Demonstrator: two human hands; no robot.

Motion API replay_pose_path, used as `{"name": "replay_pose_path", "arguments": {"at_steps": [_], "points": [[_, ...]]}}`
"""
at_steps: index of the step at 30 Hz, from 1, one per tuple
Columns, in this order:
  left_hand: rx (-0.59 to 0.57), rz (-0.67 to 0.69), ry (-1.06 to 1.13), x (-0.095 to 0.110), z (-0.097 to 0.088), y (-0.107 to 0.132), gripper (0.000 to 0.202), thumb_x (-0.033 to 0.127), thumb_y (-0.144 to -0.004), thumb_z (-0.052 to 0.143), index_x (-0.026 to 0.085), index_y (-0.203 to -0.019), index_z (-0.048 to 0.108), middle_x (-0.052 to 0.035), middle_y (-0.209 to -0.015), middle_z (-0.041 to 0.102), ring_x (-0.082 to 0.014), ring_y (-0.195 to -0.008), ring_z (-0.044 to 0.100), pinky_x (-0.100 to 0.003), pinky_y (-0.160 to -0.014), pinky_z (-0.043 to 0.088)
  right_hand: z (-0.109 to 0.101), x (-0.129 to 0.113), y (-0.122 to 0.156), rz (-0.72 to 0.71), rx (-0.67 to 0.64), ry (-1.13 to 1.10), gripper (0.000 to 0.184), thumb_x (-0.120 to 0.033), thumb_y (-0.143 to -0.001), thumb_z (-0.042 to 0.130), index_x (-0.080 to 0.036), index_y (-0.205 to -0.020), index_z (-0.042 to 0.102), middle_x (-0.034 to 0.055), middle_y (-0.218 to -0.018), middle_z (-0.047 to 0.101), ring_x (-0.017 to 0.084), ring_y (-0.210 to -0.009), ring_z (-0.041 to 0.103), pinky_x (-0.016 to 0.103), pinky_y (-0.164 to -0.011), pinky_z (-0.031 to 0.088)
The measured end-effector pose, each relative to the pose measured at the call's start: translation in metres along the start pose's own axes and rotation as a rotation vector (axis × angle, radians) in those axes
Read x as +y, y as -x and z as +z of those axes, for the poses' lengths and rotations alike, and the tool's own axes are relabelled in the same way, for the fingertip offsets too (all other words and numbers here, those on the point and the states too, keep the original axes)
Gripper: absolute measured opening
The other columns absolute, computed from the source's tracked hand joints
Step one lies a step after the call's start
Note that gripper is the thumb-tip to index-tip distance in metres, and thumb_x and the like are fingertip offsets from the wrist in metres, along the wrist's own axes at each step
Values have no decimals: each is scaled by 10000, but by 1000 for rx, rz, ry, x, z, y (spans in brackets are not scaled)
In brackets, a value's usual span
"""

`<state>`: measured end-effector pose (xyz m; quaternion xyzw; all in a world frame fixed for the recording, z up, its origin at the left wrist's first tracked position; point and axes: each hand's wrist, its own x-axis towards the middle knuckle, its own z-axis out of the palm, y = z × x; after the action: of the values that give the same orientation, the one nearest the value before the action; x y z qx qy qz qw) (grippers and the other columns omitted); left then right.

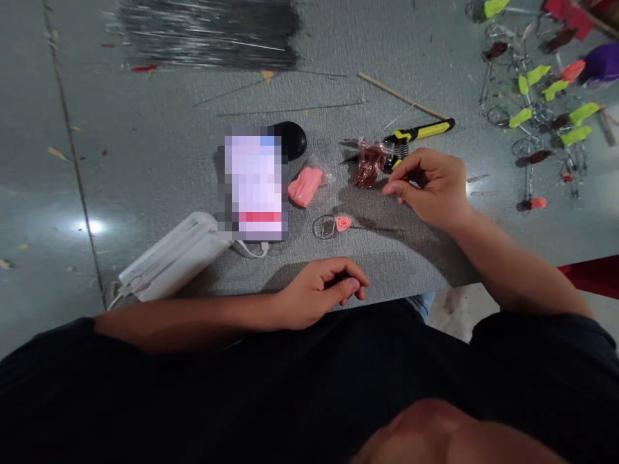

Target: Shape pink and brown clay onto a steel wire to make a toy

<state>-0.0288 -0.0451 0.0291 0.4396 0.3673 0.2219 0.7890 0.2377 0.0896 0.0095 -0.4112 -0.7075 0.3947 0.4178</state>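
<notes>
Right hand: the right hand (428, 187) hovers above the grey table (145, 142), thumb and forefinger pinched together at their tips. Whether something thin sits between them I cannot tell.
Left hand: the left hand (319, 293) rests at the near edge of the table, fingers curled in against the thumb, with nothing to be seen in it.
Dark red bag: the small clear bag of dark red pieces (370, 164) lies just beside the right fingertips, on their far side, against the pliers (418, 133) with yellow and black handles.
Wire loop: a wire loop with one pink piece on it (333, 225) lies flat on the table between the two hands, touched by neither.
Pink bag: a bag of pink pieces (305, 185) lies just left of the dark red one, next to the phone (254, 183).
Step in hand: as I judge it, a small piece or a wire end is being gripped near the dark red bag, while the loop waits.
Next move calls for: a fine, steady pinch, and probably the left hand to steady the loop, since light wire slides easily.
Around: a white power bank (169, 258) lies left, a bundle of thin wires (207, 32) far back, and finished wire pieces with green tips (541, 96) far right.
</notes>
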Motion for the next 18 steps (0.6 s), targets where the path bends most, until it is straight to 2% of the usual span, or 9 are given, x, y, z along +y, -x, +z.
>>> {"name": "replay_pose_path", "arguments": {"at_steps": [5, 8, 10, 12, 14, 18], "points": [[47, 16, 12, 2, -2, -2, 176, 321, -1014, 724, 146, -1024, 749, -43, -863, 787, -74, -648, 577, -214, -637, 505, -6, -1, -5, -123, 32, 113, 328, -601, -1080, 734, -320, -990, 877, 24, -833, 764, 198, -820, 738, 402, -806, 612], [74, 45, 0, 2, -2, -2, 166, 309, -1021, 714, 147, -1018, 750, -41, -852, 788, -70, -637, 574, -201, -625, 504, -8, -3, -6, -106, 6, 97, 366, -618, -1123, 645, -343, -1069, 881, 32, -842, 737, 204, -827, 736, 408, -822, 618], [88, 85, -35, 2, -3, -2, 155, 296, -1029, 705, 150, -1019, 755, -41, -850, 793, -70, -643, 588, -196, -623, 503, -7, -3, -6, -107, -29, 107, 281, -551, -1111, 697, -337, -1087, 877, 36, -919, 764, 203, -859, 743, 399, -821, 617], [101, 137, -85, 2, -4, -2, 143, 279, -1039, 696, 153, -1024, 762, -42, -853, 799, -76, -660, 617, -196, -628, 506, -6, -3, -6, -131, -46, 107, 136, -424, -1062, 792, -318, -1103, 867, 33, -996, 800, 200, -904, 755, 381, -818, 612], [103, 176, -128, 2, -5, -1, 136, 261, -1050, 684, 155, -1031, 767, -45, -860, 807, -84, -683, 653, -199, -634, 515, -5, -2, -5, -125, -37, 93, 97, -316, -1000, 853, -297, -1096, 852, 24, -1020, 819, 189, -906, 757, 358, -800, 608], [92, 210, -183, 2, -7, -1, 144, 245, -1069, 657, 156, -1053, 770, -54, -887, 824, -104, -752, 726, -208, -674, 560, -4, -3, -2, -17, -61, -3, 67, -288, -1002, 847, -256, -1000, 788, -14, -879, 791, 122, -694, 712, 286, -651, 581]]}}
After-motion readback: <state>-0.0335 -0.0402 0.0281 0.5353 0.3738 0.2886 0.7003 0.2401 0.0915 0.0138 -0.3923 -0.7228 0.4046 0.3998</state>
